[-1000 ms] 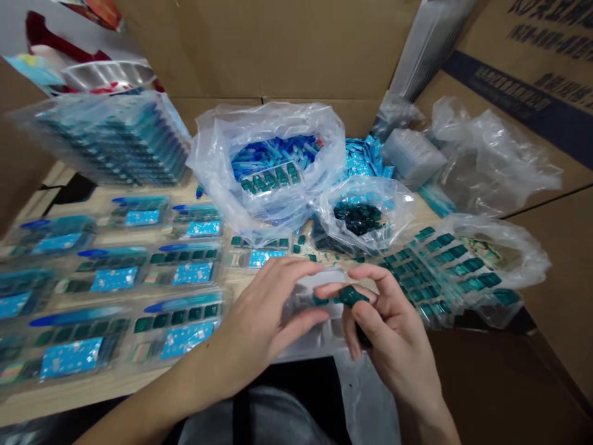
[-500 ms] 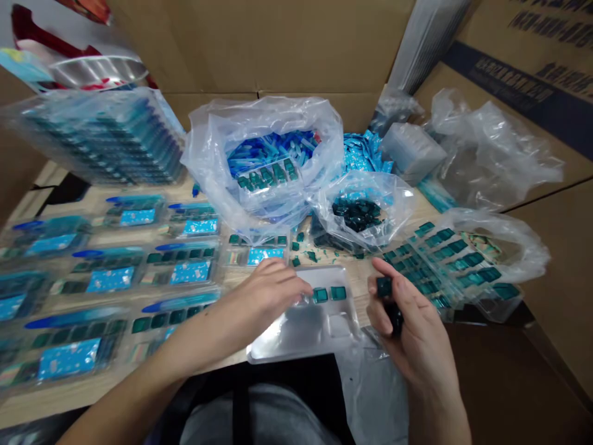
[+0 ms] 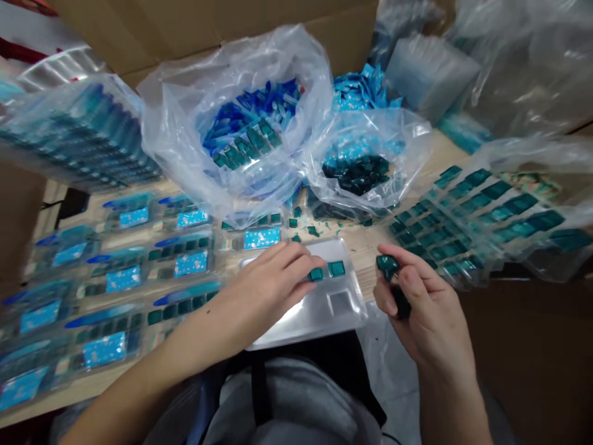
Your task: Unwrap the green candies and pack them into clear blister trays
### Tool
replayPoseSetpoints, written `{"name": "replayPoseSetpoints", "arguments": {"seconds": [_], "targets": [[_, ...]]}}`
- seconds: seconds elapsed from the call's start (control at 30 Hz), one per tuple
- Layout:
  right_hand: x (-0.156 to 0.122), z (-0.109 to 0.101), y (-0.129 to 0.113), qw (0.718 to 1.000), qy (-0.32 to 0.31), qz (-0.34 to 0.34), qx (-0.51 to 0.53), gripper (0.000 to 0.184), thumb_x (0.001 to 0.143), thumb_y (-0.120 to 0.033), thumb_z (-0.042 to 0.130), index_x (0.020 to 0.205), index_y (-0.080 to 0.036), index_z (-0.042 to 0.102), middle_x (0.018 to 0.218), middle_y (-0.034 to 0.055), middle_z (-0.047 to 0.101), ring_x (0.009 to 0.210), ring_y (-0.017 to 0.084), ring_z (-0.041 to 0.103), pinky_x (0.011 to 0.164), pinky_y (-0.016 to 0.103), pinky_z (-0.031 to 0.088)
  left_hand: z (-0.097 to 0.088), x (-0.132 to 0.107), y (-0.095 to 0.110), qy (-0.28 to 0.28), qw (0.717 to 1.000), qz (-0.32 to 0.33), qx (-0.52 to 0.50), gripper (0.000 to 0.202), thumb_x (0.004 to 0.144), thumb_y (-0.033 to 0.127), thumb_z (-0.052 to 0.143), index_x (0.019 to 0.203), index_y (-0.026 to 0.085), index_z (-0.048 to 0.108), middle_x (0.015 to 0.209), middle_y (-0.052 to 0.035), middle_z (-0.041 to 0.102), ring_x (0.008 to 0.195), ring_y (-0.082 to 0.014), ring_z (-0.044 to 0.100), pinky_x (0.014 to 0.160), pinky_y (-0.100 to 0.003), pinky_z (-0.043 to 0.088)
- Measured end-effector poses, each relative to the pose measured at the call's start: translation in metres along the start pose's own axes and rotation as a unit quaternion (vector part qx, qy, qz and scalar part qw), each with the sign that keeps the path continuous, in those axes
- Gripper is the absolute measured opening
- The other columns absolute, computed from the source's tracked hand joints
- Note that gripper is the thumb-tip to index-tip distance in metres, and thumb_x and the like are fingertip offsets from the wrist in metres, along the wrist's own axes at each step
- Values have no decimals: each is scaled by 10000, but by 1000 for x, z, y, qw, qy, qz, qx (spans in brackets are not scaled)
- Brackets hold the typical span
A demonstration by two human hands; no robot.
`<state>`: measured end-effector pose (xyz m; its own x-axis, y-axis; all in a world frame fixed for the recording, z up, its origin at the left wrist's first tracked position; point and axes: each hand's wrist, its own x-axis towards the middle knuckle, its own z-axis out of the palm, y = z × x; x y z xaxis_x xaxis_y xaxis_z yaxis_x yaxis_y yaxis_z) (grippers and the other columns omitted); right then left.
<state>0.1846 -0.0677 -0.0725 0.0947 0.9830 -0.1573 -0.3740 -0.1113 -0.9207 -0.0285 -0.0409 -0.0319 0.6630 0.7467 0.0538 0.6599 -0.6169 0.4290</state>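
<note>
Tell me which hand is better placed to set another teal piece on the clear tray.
Right, probably: the right hand holds a teal piece between its fingers, beside the clear tray. The left hand rests on the tray by two teal pieces and appears to hold none.

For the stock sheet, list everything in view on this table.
Wooden table: one, pale, under everything.
Plastic tray: one, clear, table's near edge.
Square pieces: two, teal, on the tray.
Blister packs: many, blue and teal, table's left.
Stacked trays: one stack, teal, back left.
Plastic bags: three, clear, back and right, holding blue and teal pieces.
Cardboard box: one, brown, behind the table.
Left hand: over the tray, beside the pieces.
Right hand: pinching a teal piece.
</note>
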Motion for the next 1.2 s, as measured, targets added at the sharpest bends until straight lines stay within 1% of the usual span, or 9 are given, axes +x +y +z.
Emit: {"name": "replayPoseSetpoints", "arguments": {"seconds": [0.1,0.3,0.5,0.67,0.83,0.97,1.03,1.1,1.2], "targets": [[1,-8,8,999,-14,37,-1,245,801,-387,770,1043,-349,774,465,-78,473,419,54,430,425,168,336,-1,0,0,-14,1000,-3,-7,240,996,177,488,1227,185,551,1135,-71,629,1057,-197,604,905,-344,503],[1,-23,24,1000,0,16,-23,238,850,-260,717,1049,-386,759,684,-60,588,476,27,474,469,158,391,-7,-1,3,-33,999,-31,-5,255,1001,174,487,1251,210,519,1159,-49,594,1106,-164,579,951,-282,462],[6,-33,32,998,-1,34,-53,349,809,-149,725,1021,-424,766,650,-61,594,508,48,499,453,151,382,-4,-4,5,-60,997,-44,23,287,993,133,468,1263,230,493,1173,-33,602,1074,-169,568,921,-284,455],[20,-31,36,994,-67,84,3,234,822,-297,754,1021,-419,773,563,-65,539,456,52,418,436,173,338,8,-12,6,0,998,-55,37,257,982,104,456,1206,209,527,1095,-49,632,1029,-196,585,878,-331,470],[23,-23,33,988,-98,104,57,208,804,-443,756,1001,-386,785,515,-63,495,433,70,364,433,206,289,7,-21,-2,-5,998,-50,-25,309,977,199,488,1282,234,526,1150,-54,622,1042,-212,595,847,-328,503],[19,-20,23,992,-88,74,48,193,796,-473,751,960,-381,796,651,-26,627,397,51,355,419,220,294,7,-28,-3,34,998,-43,-37,340,950,172,520,1285,225,536,1192,-55,607,1086,-216,582,900,-318,504],[16,-18,15,994,-91,52,7,195,804,-471,744,957,-366,801,691,-7,662,396,59,395,411,229,336,8,-31,0,72,995,-60,-31,307,940,123,517,1221,231,578,1136,-50,635,1072,-226,588,926,-351,497],[14,-13,4,992,-93,14,-84,199,806,-430,756,994,-374,790,685,-10,667,458,94,505,435,231,417,8,-36,2,102,992,-76,-23,287,936,93,512,1170,233,601,1090,-48,658,1072,-236,589,948,-389,490],[12,0,-15,958,-116,-74,-253,266,798,-306,786,1048,-390,750,808,-25,721,654,135,653,548,216,532,7,-48,2,114,991,-71,-11,274,929,79,514,1148,223,594,1092,-60,657,1092,-240,573,977,-419,476]]}}
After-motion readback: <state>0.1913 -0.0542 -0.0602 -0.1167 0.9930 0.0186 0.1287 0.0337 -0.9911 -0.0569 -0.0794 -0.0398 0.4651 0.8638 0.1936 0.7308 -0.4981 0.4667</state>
